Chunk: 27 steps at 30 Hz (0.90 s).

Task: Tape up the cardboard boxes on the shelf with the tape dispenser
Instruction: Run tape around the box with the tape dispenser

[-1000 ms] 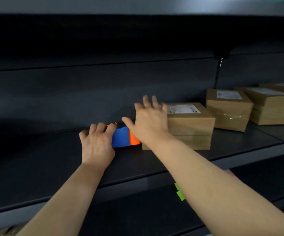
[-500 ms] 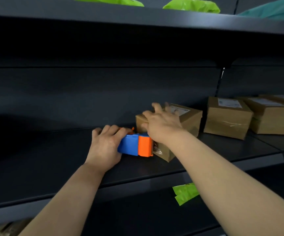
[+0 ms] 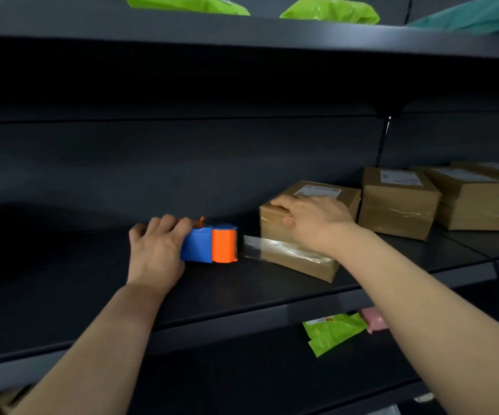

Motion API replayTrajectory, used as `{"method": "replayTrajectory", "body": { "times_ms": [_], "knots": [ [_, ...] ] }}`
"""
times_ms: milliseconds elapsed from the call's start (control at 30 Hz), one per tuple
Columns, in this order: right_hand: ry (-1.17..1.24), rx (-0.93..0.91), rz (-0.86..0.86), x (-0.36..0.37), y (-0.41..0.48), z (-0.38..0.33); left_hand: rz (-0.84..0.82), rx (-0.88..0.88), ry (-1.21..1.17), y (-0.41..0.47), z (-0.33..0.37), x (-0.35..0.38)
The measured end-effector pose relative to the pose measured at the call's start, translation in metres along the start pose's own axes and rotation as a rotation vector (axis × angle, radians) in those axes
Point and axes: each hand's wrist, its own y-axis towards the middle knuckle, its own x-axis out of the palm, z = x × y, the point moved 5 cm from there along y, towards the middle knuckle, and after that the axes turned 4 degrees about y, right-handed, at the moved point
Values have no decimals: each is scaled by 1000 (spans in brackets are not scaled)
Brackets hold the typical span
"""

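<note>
My left hand (image 3: 156, 253) is clenched around the dispenser (image 3: 209, 244), which sits on the shelf (image 3: 242, 298) just left of the box (image 3: 299, 235). A clear strip of tape (image 3: 252, 248) runs from the dispenser onto the box's front face. My right hand (image 3: 311, 218) presses down on the box's top, fingers curled over its left edge.

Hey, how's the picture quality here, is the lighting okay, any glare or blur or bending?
Head view: dim overall, with deep shadow under the upper shelf; the hands, the tape dispenser and the nearest box are lit well enough. The clear tape strip catches pale glare. Wide-angle bending curves the shelf edges. Labels on the boxes are too soft to read.
</note>
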Motion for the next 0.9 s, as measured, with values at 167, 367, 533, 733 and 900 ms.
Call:
{"method": "replayTrajectory", "body": {
  "times_ms": [167,367,533,733,900],
  "knots": [
    [-1,18,0,-2,-4,10,-37,-108,48,-1,-21,3],
    [6,2,0,-2,-5,12,62,-95,104,1,-10,-1],
    [-17,-23,14,-3,-5,12,31,-86,161,6,1,-1],
    [-42,-74,63,-2,-14,9,-125,-39,307,16,22,-4],
    [-219,-126,226,10,-23,0,-173,66,425,24,50,-20]
  ]
}}
